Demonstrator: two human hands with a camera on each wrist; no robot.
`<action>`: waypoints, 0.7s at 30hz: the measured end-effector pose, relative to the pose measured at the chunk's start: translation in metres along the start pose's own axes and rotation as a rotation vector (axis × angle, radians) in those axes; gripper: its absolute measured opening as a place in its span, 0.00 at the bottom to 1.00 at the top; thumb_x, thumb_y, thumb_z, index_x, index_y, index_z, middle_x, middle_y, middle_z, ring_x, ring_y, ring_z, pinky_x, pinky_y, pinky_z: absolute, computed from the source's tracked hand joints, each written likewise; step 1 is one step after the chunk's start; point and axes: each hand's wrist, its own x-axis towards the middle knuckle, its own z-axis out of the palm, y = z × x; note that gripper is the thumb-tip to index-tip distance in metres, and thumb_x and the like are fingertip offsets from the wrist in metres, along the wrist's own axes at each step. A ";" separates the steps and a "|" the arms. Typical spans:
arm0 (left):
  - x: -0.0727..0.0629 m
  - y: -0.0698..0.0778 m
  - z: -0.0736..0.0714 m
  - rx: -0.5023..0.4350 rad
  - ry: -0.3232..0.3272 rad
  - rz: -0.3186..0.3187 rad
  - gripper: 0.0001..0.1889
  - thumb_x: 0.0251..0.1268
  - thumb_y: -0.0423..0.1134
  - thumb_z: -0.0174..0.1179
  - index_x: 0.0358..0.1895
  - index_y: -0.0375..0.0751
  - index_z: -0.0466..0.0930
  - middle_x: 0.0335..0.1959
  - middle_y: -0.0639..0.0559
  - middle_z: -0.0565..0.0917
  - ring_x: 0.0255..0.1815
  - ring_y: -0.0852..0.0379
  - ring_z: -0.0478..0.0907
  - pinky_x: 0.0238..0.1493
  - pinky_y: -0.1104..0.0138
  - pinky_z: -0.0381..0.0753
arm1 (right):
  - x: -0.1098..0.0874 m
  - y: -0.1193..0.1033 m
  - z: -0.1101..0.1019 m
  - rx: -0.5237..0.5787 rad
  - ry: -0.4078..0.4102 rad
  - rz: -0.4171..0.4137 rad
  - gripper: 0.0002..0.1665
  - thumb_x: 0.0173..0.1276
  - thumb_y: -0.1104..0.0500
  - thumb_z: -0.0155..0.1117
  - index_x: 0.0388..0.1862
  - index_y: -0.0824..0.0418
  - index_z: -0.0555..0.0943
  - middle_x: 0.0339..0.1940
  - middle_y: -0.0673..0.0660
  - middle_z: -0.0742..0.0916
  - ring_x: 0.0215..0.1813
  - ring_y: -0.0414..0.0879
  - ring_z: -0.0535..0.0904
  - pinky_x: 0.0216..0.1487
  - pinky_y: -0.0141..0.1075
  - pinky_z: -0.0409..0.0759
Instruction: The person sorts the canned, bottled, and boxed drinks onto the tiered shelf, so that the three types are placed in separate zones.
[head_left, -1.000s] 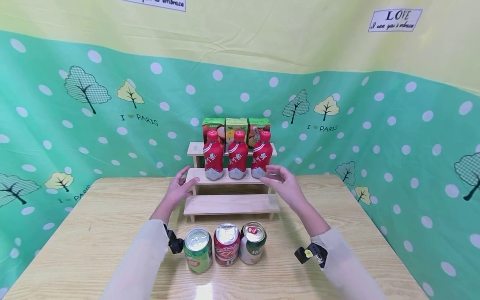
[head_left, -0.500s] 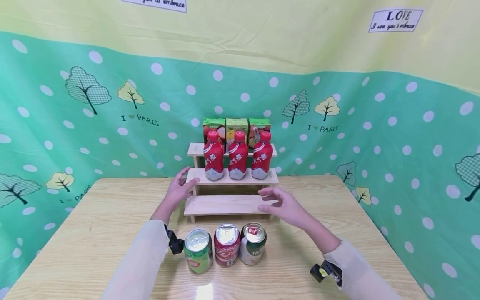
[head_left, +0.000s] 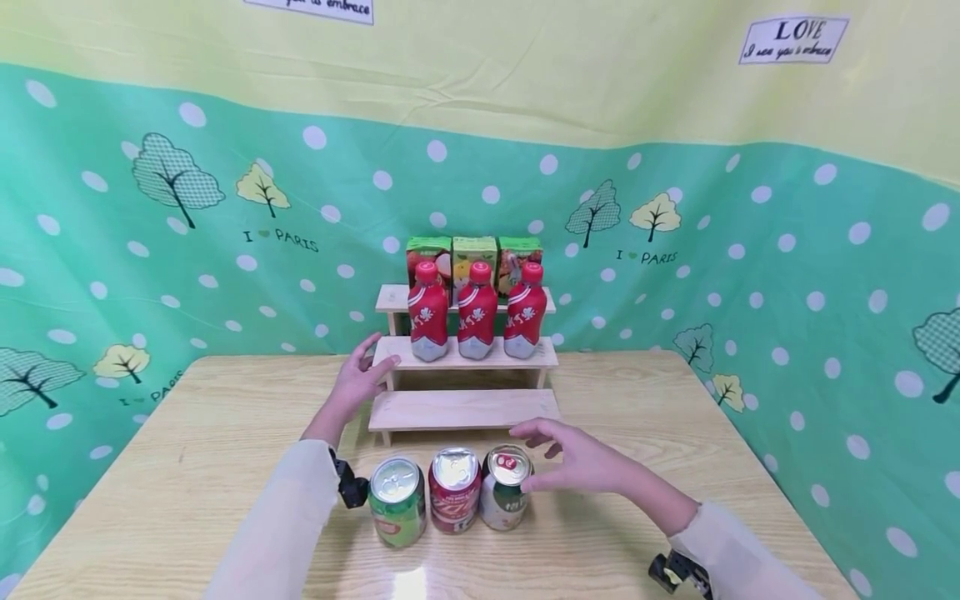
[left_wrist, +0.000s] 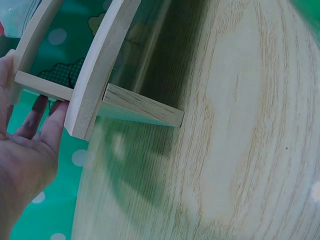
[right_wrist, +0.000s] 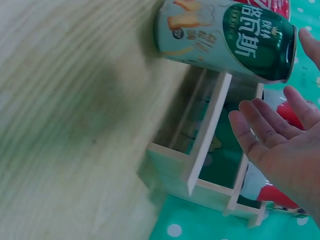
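My left hand [head_left: 354,388] holds the left end of the wooden three-tier stand [head_left: 463,408], thumb on the middle tier. In the left wrist view, its fingers [left_wrist: 52,131] reach around the end by an upright. My right hand [head_left: 576,462] is just right of the green-and-white drink can [head_left: 501,502], fingers spread and thumb by the rim. The right wrist view shows the can [right_wrist: 225,37] beside the thumb, with the other fingers apart from it; whether the thumb touches it I cannot tell. A red can [head_left: 453,502] and a green can [head_left: 399,515] stand to its left.
Three red bottles [head_left: 476,321] stand on the middle tier. Behind them, three juice cartons [head_left: 474,252] occupy the top tier. The wooden table [head_left: 247,433] ends at a green and yellow cloth backdrop [head_left: 315,183] behind the stand and along both sides.
My right hand has come from the right-hand bottle on the middle tier down and toward me, to the green-and-white can. My left hand stays on the stand.
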 end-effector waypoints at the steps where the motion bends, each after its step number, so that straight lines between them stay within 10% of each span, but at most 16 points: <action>1: 0.000 0.000 0.000 -0.003 -0.001 0.001 0.42 0.63 0.50 0.59 0.75 0.58 0.43 0.73 0.35 0.53 0.70 0.38 0.60 0.64 0.46 0.68 | -0.001 0.001 0.001 0.004 -0.005 0.002 0.40 0.51 0.48 0.74 0.62 0.54 0.70 0.60 0.54 0.78 0.58 0.52 0.74 0.56 0.47 0.77; 21: 0.001 -0.002 0.000 -0.003 0.005 0.003 0.42 0.61 0.53 0.60 0.74 0.57 0.45 0.73 0.35 0.53 0.69 0.38 0.61 0.64 0.46 0.69 | 0.004 0.009 0.019 0.084 -0.054 0.028 0.47 0.50 0.50 0.75 0.68 0.51 0.64 0.58 0.50 0.77 0.59 0.49 0.72 0.55 0.41 0.76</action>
